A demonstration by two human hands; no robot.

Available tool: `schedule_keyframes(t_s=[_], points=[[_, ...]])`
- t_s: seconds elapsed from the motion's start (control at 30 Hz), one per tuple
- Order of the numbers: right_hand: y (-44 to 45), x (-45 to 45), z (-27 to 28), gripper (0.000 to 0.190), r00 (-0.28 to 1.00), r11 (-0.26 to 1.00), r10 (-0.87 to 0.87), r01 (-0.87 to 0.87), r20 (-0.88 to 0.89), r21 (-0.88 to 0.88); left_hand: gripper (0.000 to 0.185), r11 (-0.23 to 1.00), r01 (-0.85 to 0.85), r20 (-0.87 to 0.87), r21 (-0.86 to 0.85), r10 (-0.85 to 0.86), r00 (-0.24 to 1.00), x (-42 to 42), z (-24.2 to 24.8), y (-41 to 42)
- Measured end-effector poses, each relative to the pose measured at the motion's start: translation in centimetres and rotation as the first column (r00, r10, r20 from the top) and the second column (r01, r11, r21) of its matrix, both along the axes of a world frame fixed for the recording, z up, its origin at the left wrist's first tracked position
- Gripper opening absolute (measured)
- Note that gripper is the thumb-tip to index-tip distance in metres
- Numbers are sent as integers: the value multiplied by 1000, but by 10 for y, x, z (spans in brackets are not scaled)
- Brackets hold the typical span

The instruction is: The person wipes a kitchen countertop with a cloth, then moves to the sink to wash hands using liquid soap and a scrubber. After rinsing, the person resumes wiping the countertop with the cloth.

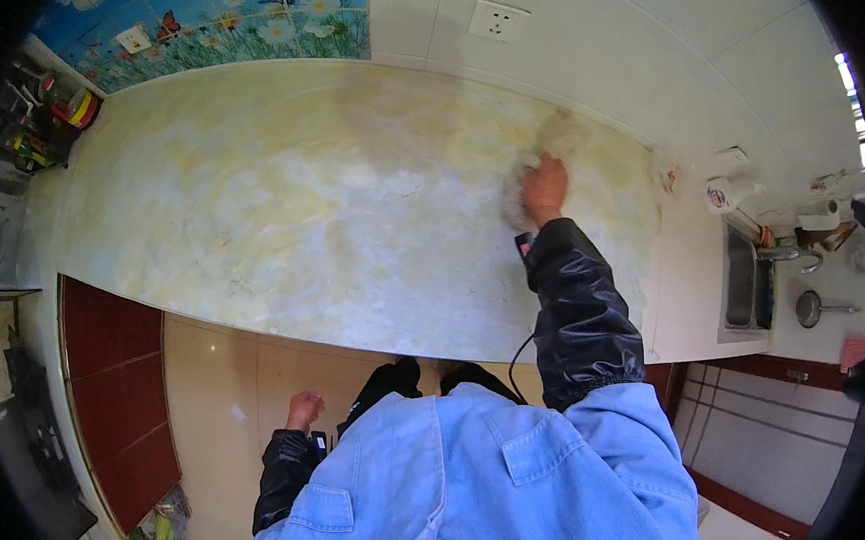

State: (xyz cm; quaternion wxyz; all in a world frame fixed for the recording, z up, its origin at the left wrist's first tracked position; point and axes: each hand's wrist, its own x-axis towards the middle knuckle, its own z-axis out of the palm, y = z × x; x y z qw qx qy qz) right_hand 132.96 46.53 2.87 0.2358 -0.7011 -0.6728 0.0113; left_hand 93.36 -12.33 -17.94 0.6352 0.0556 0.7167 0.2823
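My right hand [547,186] presses a pale cloth [562,132] onto the marbled yellow-and-white countertop [316,209], right of its middle. Motion blurs the cloth, which shows both beyond my fingers and along the left side of the hand. A black sleeve cover and a dark device at the wrist are on this arm. Low at my left side, away from the counter, hangs my left hand [305,410]. Its fingers look curled, and no object shows in it.
A steel sink [742,280] with a faucet [787,255] is set into the counter at right, near a white bottle [720,196]. Bottles and jars [68,103] crowd the left end. Along the back stands a tiled wall with a socket [499,21]. Dark red cabinet doors [115,391] face the floor.
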Motion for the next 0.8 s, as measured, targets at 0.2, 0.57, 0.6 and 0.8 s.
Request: schedule_keyframes(t_s=[0.2, 0.57, 0.6, 0.8], points=[[-92, -146, -8, 27, 683, 689, 723, -724, 100, -39, 8, 998, -39, 62, -55, 43, 997, 14, 13, -10], [-144, -15, 10, 40, 459, 460, 888, -886, -27, 53, 13, 996, -50, -38, 76, 53, 998, 44, 108, 45], [-130, 14, 10, 41, 584, 584, 812, -810, -18, 43, 13, 991, -100, -14, 85, 102, 995, 45, 110, 43], [-89, 108, 6, 45, 997, 997, 75, -75, -16, 21, 9, 1000, -21, -63, 9, 22, 998, 44, 105, 3]])
